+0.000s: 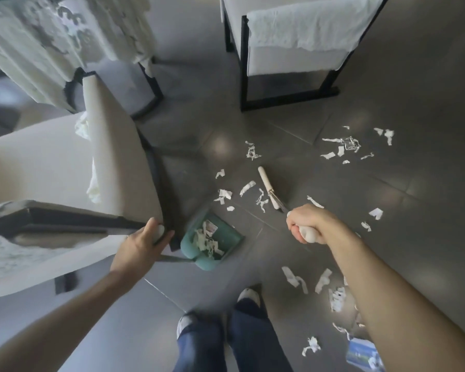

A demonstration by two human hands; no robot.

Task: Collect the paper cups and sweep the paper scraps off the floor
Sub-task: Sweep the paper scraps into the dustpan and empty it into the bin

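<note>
White paper scraps (333, 154) lie scattered over the grey tiled floor, with more near my feet (322, 280). A green dustpan (226, 234) stands on the floor at centre and holds several scraps. My left hand (142, 245) grips the white tip of the dustpan's long handle, close to a chair's dark leg. My right hand (306, 224) grips the white end of a broom handle. The cream broom (269, 189) reaches down to the floor among the scraps beyond the dustpan. A blue and white object (360, 350), possibly a paper cup, lies at the bottom right, partly hidden by my right arm.
A beige chair (113, 157) stands close on the left, touching my left hand's side. Another chair (293, 57) draped in white cloth stands at the top right. A table with a lace cloth (51, 36) fills the top left. My feet (247, 296) are below the dustpan.
</note>
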